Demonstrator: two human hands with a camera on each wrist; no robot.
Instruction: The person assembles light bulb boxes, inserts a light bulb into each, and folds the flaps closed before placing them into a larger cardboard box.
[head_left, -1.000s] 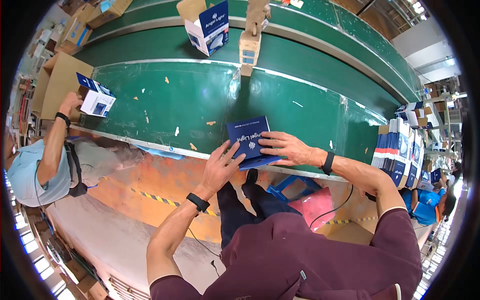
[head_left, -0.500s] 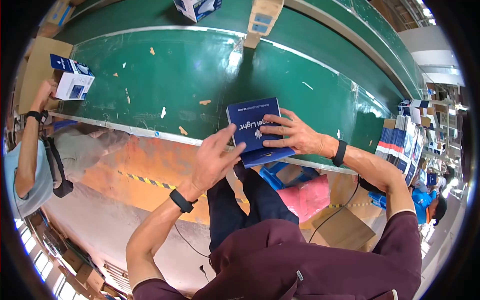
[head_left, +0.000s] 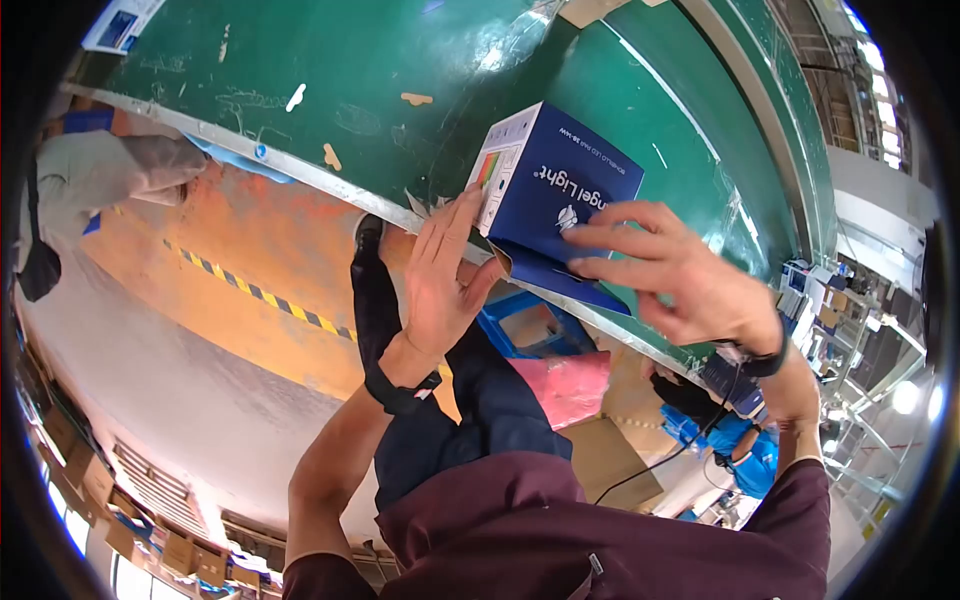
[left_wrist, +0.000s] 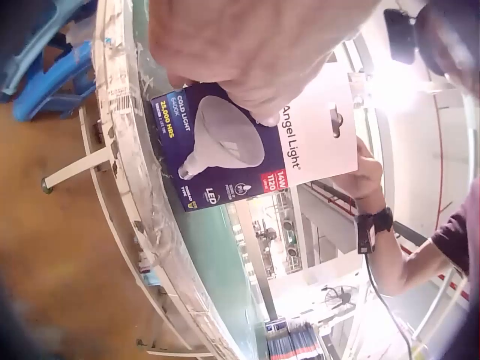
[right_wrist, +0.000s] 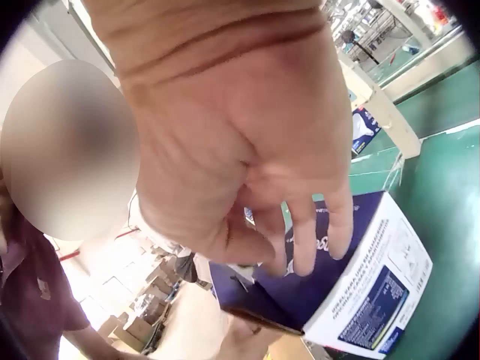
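Observation:
A blue and white light-bulb box (head_left: 560, 190) stands tilted at the near edge of the green work surface, with a blue flap (head_left: 560, 278) hanging from its near end. My left hand (head_left: 443, 275) lies along the white left side of the box, fingers fairly straight, thumb near the flap's corner. Over the blue face and flap reaches my right hand (head_left: 690, 275), its fingertips at the printed lettering. In the left wrist view a bulb picture shows on the box (left_wrist: 225, 150), and a white hang tab (left_wrist: 319, 127) stands out from it.
The green work surface (head_left: 370, 60) has a metal edge and scattered tape scraps. Another printed box (head_left: 120, 25) is at its far left. Below the edge are a blue stool (head_left: 530, 325) and a pink bag (head_left: 560, 385). Behind on the right is a person in blue (head_left: 745, 455).
The box has turned so its white side panel shows, and it appears fuller. My right hand has shifted right and lifted somewhat. The head view has swung, leaving the neighbour's arm out of frame.

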